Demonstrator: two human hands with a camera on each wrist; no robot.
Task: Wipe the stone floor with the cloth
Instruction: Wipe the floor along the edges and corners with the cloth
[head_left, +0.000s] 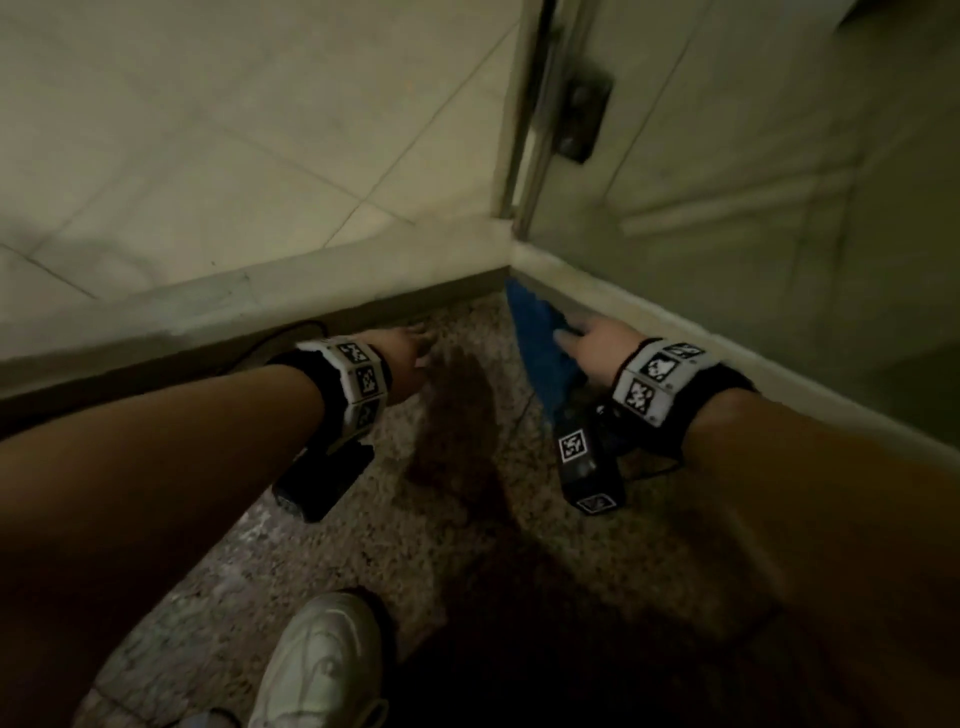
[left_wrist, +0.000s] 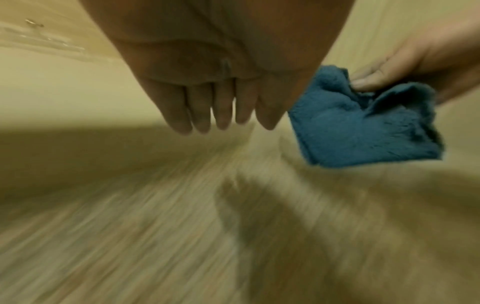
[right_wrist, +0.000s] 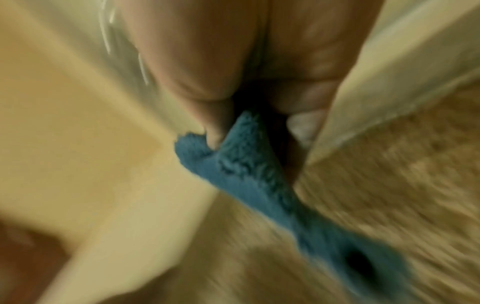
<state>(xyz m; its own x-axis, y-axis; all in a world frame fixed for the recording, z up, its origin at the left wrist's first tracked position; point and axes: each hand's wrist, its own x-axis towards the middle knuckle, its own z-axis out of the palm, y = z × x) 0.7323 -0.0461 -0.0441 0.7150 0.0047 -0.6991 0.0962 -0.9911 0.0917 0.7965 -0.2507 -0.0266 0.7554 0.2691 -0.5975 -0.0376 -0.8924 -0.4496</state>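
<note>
A blue fluffy cloth (head_left: 540, 343) hangs near the corner where two pale curbs meet, just above the speckled stone floor (head_left: 467, 519). My right hand (head_left: 592, 345) pinches the cloth by its upper edge; in the right wrist view the thumb and fingers (right_wrist: 215, 131) fold the blue cloth (right_wrist: 249, 174) between them. In the left wrist view the cloth (left_wrist: 363, 123) dangles from the right hand (left_wrist: 389, 70). My left hand (head_left: 408, 353) hovers to the left of the cloth with straight fingers (left_wrist: 223, 111) held together, holding nothing.
A raised pale curb (head_left: 208, 306) runs along the far side and another curb (head_left: 727, 343) along the right, meeting at the corner. Beyond lie pale tiles (head_left: 234, 130) and a door frame with a dark hinge plate (head_left: 582, 114). A white shoe (head_left: 322, 665) stands on the floor below.
</note>
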